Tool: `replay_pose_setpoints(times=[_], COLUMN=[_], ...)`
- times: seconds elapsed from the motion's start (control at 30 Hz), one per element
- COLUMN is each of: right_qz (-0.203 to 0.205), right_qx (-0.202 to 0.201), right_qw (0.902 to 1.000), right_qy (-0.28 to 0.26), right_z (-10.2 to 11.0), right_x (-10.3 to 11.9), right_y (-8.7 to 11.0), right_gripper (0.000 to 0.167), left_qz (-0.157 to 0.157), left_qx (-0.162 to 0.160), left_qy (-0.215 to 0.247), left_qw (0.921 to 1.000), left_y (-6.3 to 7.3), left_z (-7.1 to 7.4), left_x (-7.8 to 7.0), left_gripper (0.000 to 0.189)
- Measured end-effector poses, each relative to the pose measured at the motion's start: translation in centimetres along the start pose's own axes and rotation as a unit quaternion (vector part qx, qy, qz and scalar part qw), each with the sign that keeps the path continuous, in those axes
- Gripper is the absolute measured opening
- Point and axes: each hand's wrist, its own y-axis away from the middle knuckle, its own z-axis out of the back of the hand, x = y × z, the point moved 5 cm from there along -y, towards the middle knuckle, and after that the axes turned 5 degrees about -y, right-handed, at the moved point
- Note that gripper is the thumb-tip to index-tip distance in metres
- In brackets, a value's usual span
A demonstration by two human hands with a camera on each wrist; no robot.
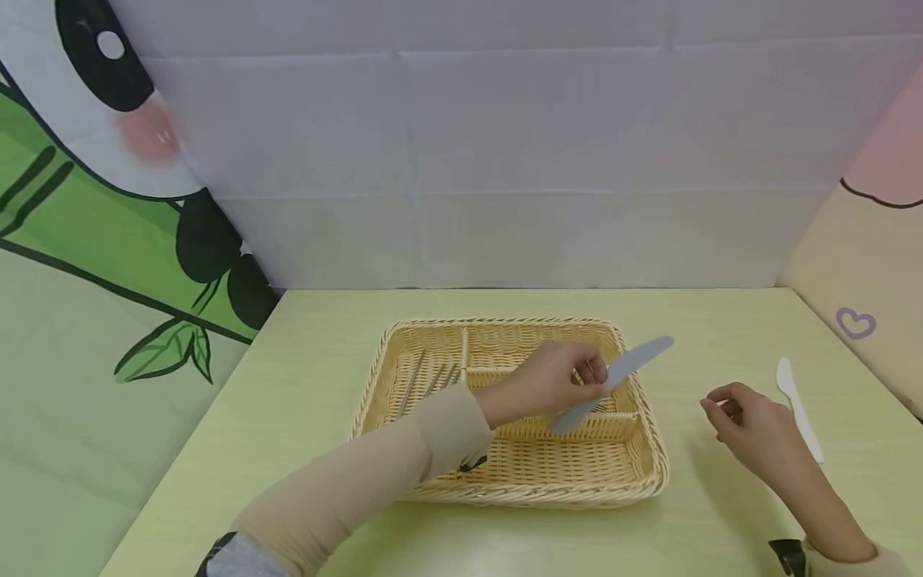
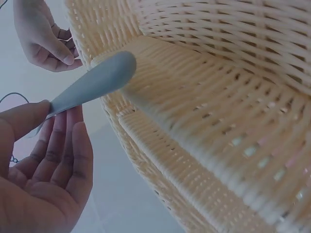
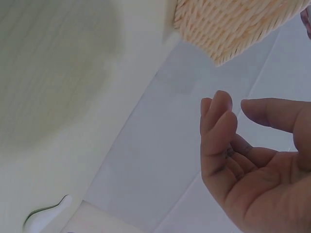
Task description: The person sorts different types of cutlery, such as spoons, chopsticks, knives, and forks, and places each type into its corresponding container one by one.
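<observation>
My left hand [image 1: 544, 385] pinches a grey-blue table knife [image 1: 640, 356] between thumb and fingers, over the right part of a wicker basket [image 1: 534, 495]. The knife slants, one end up beyond the right rim, the other low over a divider. In the left wrist view its rounded end [image 2: 109, 73] points at the woven divider. My right hand [image 1: 760, 433] hovers to the right of the basket, fingers loosely bent and thumb apart, holding nothing. Just beyond that hand, a white knife [image 1: 799, 409] lies on the table.
Several thin metal utensils [image 1: 411, 385] lie in the basket's left compartment. Woven dividers [image 1: 613, 417] split the basket into compartments. A pale wooden table [image 1: 303, 385] runs back to a grey-white cloth wall [image 1: 505, 160], with printed cartoon panels on both sides.
</observation>
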Motion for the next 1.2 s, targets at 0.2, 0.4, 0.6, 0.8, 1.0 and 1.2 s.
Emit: replay_pose_setpoints(times=[0.2, 0.4, 0.6, 0.8, 1.0, 1.2], right_qz=[-0.011, -0.031, -0.059, -0.077, -0.087, -0.094], right_qx=[0.014, 0.030, 0.056, 0.062, 0.055, 0.053], right_qw=[0.9997, 0.9986, 0.9958, 0.9937, 0.9913, 0.9887], right_qy=[0.015, 0.030, 0.041, 0.052, 0.081, 0.104], right_z=[0.6, 1.3, 1.8, 2.3, 2.8, 3.4], right_x=[-1.9, -4.0, -6.0, -7.5, -9.0, -10.3], right_y=[-0.1, -0.4, -0.6, -0.7, -0.8, -0.9], right_gripper=[0.028, 0.032, 0.034, 0.036, 0.040, 0.039], left_qz=[-0.013, -0.004, -0.008, -0.027, -0.036, -0.044], left_qx=[0.018, 0.051, 0.061, 0.071, 0.079, 0.078], left_qy=[-0.074, -0.137, -0.207, -0.259, -0.290, -0.305], left_qw=[0.9970, 0.9892, 0.9763, 0.9629, 0.9532, 0.9481], left_y=[1.3, 2.5, 3.0, 3.5, 4.3, 4.4], left_z=[-0.3, -0.8, -1.1, -1.6, -1.9, -2.1], left_x=[0.4, 0.6, 0.5, 0.5, 0.6, 0.8], left_gripper=[0.007, 0.005, 0.006, 0.010, 0.009, 0.011])
